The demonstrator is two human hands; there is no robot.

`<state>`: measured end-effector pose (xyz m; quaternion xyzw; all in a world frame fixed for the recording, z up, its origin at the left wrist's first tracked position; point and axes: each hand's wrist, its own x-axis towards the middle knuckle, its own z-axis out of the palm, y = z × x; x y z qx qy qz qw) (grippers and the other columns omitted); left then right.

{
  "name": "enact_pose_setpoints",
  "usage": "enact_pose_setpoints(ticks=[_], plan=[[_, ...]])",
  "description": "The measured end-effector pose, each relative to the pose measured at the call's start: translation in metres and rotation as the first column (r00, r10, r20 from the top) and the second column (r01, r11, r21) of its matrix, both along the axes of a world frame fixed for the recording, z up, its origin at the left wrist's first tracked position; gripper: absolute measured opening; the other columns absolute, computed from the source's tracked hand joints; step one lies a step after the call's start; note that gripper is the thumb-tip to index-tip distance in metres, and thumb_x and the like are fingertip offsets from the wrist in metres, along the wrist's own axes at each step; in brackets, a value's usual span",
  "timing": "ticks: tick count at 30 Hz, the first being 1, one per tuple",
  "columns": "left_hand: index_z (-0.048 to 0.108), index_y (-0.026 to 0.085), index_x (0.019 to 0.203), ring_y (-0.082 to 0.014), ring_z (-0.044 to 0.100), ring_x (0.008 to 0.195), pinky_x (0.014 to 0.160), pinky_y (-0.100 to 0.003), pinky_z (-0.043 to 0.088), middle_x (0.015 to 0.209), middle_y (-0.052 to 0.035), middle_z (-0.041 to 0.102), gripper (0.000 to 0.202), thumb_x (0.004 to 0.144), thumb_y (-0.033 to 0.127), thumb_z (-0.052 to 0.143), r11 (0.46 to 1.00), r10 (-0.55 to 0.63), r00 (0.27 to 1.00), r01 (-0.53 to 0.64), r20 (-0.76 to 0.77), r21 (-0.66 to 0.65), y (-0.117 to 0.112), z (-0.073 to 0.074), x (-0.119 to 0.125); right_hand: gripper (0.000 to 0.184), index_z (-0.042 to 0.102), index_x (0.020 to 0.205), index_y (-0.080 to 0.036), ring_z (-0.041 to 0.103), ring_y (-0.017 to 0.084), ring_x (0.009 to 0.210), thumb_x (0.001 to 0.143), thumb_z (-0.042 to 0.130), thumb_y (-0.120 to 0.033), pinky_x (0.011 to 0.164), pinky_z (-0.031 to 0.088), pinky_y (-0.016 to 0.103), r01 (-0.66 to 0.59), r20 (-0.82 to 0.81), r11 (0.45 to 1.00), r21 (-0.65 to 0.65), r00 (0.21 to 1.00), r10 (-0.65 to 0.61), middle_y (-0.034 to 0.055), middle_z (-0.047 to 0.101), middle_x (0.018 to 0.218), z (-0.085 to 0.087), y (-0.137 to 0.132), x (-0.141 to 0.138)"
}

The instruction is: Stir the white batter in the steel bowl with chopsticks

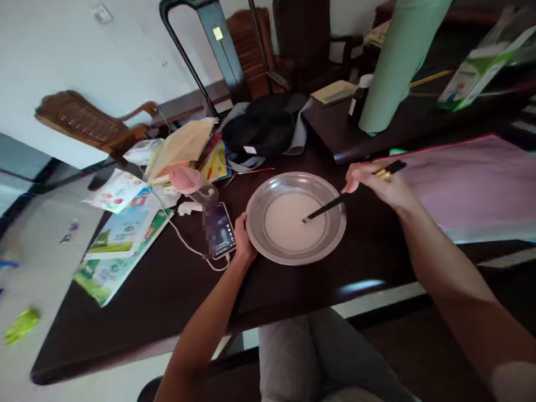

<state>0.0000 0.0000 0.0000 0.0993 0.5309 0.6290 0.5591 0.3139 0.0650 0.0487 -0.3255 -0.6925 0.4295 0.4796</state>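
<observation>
A wide metal basin (330, 241) stands on the dark table, with a pale, milky liquid (288, 223) covering its bottom. My left hand (243, 237) grips the basin's left rim, the thumb along the edge and the other fingers hidden below it. Over the right side, my right hand (366, 177) is closed around a pair of dark chopsticks (329, 206), slanting down to the left. Their tips touch the liquid near the middle of the basin. Just left of my left hand lies a phone (221, 230) with a lit screen and a white cable plugged in.
Booklets (125, 234) and papers cover the table's left side, near a pink-lidded cup (186, 181). Behind the basin sits a black bag (263, 125). A tall green cylinder (397, 61) stands on a raised surface at right, beyond a pink sheet (469, 184).
</observation>
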Motion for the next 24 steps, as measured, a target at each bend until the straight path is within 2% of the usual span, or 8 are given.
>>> enact_pose_setpoints(ticks=[3,5,8,11,16,18,21,24], plan=[[0.056,0.021,0.057,-0.012,0.052,0.048,0.053,-0.024,0.045,0.051,0.0059,0.058,0.027,0.07,0.039,0.071,1.0,0.024,0.999,-0.024,-0.025,0.005,0.0,-0.001,-0.001,0.04,0.079,0.071,-0.022,0.071,0.017,0.074,0.096,0.066,-0.049,0.073,0.05,0.031,-0.153,0.116,0.988,-0.019,0.981,0.154,0.0039,0.075,0.074,-0.001,-0.006,-0.015],[0.057,0.021,0.057,-0.0129,0.055,0.05,0.054,-0.024,0.045,0.051,0.0056,0.058,0.026,0.071,0.038,0.071,0.999,0.034,0.999,-0.034,-0.029,0.006,-0.001,-0.001,-0.001,0.035,0.081,0.077,-0.024,0.072,0.019,0.078,0.093,0.068,-0.052,0.074,0.051,0.032,-0.172,0.175,0.985,-0.003,0.97,0.17,0.0044,0.077,0.081,-0.001,-0.006,-0.02],[0.058,0.021,0.057,-0.0168,0.063,0.059,0.06,-0.026,0.051,0.053,0.0037,0.061,0.025,0.073,0.037,0.069,1.0,0.028,1.0,-0.028,-0.006,0.003,-0.001,0.001,0.001,0.033,0.081,0.078,-0.027,0.072,0.02,0.08,0.093,0.068,-0.053,0.074,0.051,0.033,-0.04,0.195,0.998,0.04,0.98,0.031,0.0032,0.077,0.082,-0.001,-0.004,-0.015],[0.059,0.021,0.057,-0.0194,0.067,0.064,0.067,-0.029,0.055,0.053,0.0024,0.062,0.024,0.074,0.035,0.067,0.999,0.035,0.999,-0.035,0.013,-0.007,-0.001,0.003,0.003,0.04,0.077,0.068,-0.027,0.07,0.019,0.073,0.094,0.066,-0.054,0.074,0.05,0.034,0.088,0.113,0.996,0.024,0.99,-0.09,0.0018,0.074,0.073,0.001,-0.002,-0.005],[0.06,0.021,0.056,-0.0239,0.073,0.077,0.071,-0.03,0.057,0.054,0.0007,0.062,0.023,0.073,0.035,0.067,0.999,0.034,0.998,-0.033,0.044,-0.021,-0.001,0.004,0.003,0.038,0.078,0.07,-0.026,0.071,0.018,0.074,0.094,0.066,-0.052,0.071,0.051,0.032,-0.139,0.143,0.99,-0.016,0.98,0.14,0.0022,0.076,0.075,0.001,-0.005,-0.011],[0.06,0.022,0.057,-0.0253,0.074,0.081,0.072,-0.03,0.057,0.055,0.0,0.064,0.022,0.073,0.035,0.067,1.0,0.025,0.998,-0.024,0.054,-0.019,-0.001,0.003,0.003,0.034,0.08,0.077,-0.026,0.071,0.018,0.078,0.094,0.066,-0.051,0.073,0.051,0.032,-0.167,0.2,0.986,0.011,0.966,0.162,0.003,0.078,0.081,-0.001,-0.005,-0.016],[0.062,0.021,0.059,-0.0247,0.073,0.078,0.07,-0.03,0.056,0.058,-0.0005,0.067,0.023,0.072,0.038,0.069,1.0,0.006,0.999,-0.006,0.035,-0.015,-0.001,0.001,0.002,0.033,0.08,0.079,-0.026,0.071,0.018,0.081,0.095,0.064,-0.05,0.076,0.051,0.032,-0.046,0.222,0.997,0.066,0.975,0.03,0.0025,0.077,0.084,-0.001,-0.003,-0.012],[0.063,0.021,0.058,-0.0189,0.067,0.064,0.062,-0.027,0.053,0.056,0.0013,0.065,0.024,0.072,0.04,0.069,1.0,0.005,1.0,-0.005,0.003,-0.009,0.0,-0.004,0.0,0.04,0.076,0.068,-0.025,0.069,0.018,0.074,0.096,0.063,-0.051,0.076,0.051,0.033,0.084,0.131,0.995,0.045,0.987,-0.089,0.0016,0.074,0.075,0.0,0.0,-0.001]])
